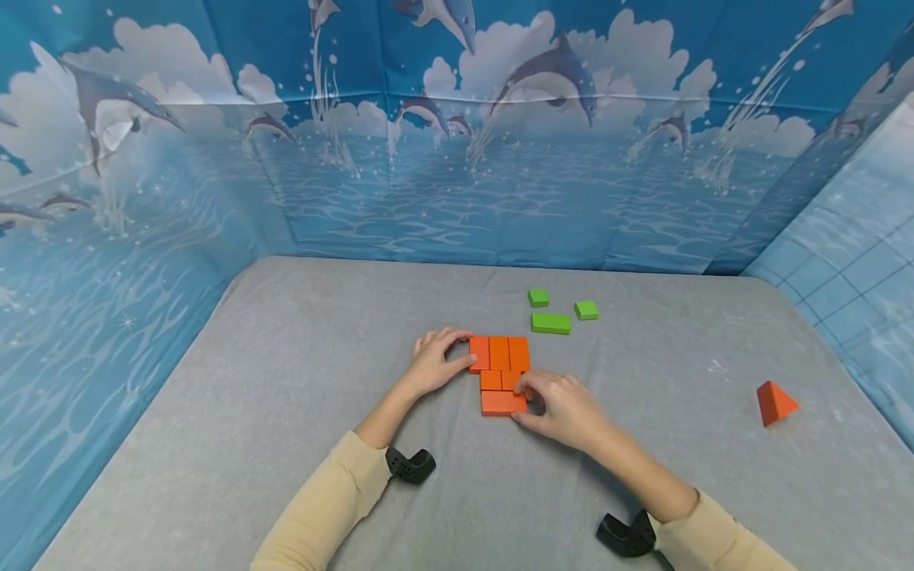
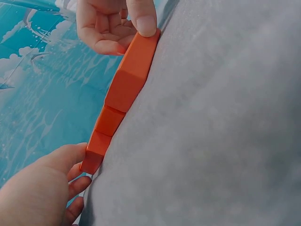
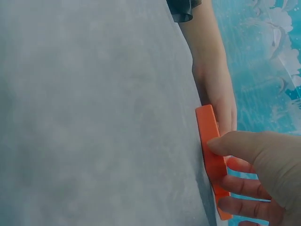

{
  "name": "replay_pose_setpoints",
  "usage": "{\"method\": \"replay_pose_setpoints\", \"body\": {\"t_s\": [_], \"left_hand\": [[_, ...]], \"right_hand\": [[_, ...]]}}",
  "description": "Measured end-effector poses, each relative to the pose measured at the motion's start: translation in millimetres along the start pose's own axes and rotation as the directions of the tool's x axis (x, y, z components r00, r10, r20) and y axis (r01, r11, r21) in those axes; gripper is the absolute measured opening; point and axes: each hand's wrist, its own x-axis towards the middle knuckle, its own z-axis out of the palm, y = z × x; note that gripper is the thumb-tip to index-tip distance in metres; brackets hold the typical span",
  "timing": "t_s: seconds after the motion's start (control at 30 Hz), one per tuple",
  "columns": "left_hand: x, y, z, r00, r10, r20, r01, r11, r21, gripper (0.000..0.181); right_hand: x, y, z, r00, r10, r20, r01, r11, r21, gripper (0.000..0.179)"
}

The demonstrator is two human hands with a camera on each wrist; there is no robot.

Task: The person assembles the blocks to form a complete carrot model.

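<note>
Several orange blocks lie flat on the grey cloth, fitted together in three rows in the head view. At the far left corner, my left hand (image 1: 433,362) pinches an upright-lying rectangular block (image 1: 479,349) between thumb and fingers. Two smaller blocks (image 1: 490,381) form the middle row. Across the near end lies a long block (image 1: 499,404); my right hand (image 1: 566,408) has its thumb at that block's right near corner and curled fingers along the right side. In the left wrist view, the near long block (image 2: 126,87) shows its side face under the right thumb.
Beyond the orange group sit a green rectangular block (image 1: 551,323) and two small green blocks, one left (image 1: 539,297), one right (image 1: 586,310). Far right stands an orange triangular block (image 1: 775,403). A dolphin-print curtain (image 1: 443,198) borders the grey table (image 1: 321,317).
</note>
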Motion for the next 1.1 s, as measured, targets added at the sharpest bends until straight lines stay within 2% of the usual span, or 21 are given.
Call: {"method": "replay_pose_setpoints", "body": {"t_s": [0.5, 0.67, 0.87, 0.97, 1.1], "left_hand": [[-0.4, -0.3, 0.1, 1.0, 0.009, -0.002, -0.009, 1.0, -0.004, 0.042], [-0.4, -0.4, 0.1, 1.0, 0.012, -0.002, -0.012, 1.0, -0.003, 0.042], [-1.1, 0.1, 0.4, 1.0, 0.016, -0.009, -0.016, 1.0, -0.005, 0.04], [-1.4, 0.6, 0.2, 1.0, 0.016, -0.012, -0.016, 1.0, -0.002, 0.04], [-1.5, 1.7, -0.2, 1.0, 0.015, -0.014, -0.015, 1.0, 0.001, 0.04]], "right_hand": [[1.0, -2.8, 2.8, 0.999, 0.016, -0.033, -0.017, 1.0, -0.022, 0.025], [-0.1, 2.9, -2.1, 0.999, -0.003, -0.044, 0.006, 0.998, 0.069, 0.026], [-9.4, 27.1, -30.8, 0.998, 0.017, -0.054, -0.003, 0.968, 0.252, 0.028], [-20.6, 47.6, -51.1, 0.996, 0.067, -0.064, -0.05, 0.968, 0.245, 0.03], [-41.5, 78.9, -79.3, 0.984, 0.156, -0.091, -0.142, 0.979, 0.143, 0.034]]}}
